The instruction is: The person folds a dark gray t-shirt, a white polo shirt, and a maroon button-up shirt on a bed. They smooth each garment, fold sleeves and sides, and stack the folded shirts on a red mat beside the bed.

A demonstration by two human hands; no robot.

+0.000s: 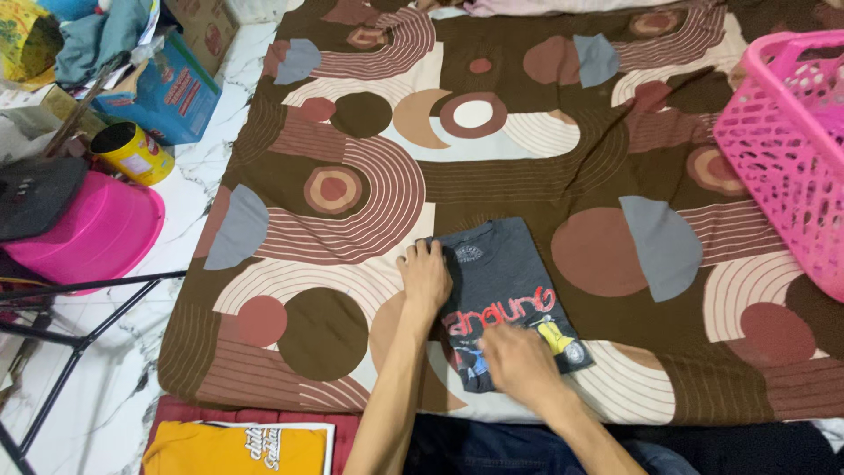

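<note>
On patterned brown bedsheet (369, 176), mid-fold: grey T-shirt (497, 273) lay folded in a narrow strip. Left hand (425, 277) flat, open, pressed on its left edge; right hand (519, 362) open, flattening the bottom. Probably another fold needed. Pink basket (782, 141) nearby.

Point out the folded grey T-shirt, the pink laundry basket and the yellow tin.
folded grey T-shirt (497, 264): head view, on its plain upper part above the print.
pink laundry basket (778, 149): head view, on its perforated side wall.
yellow tin (136, 157): head view, on its side below the dark lid.
</note>
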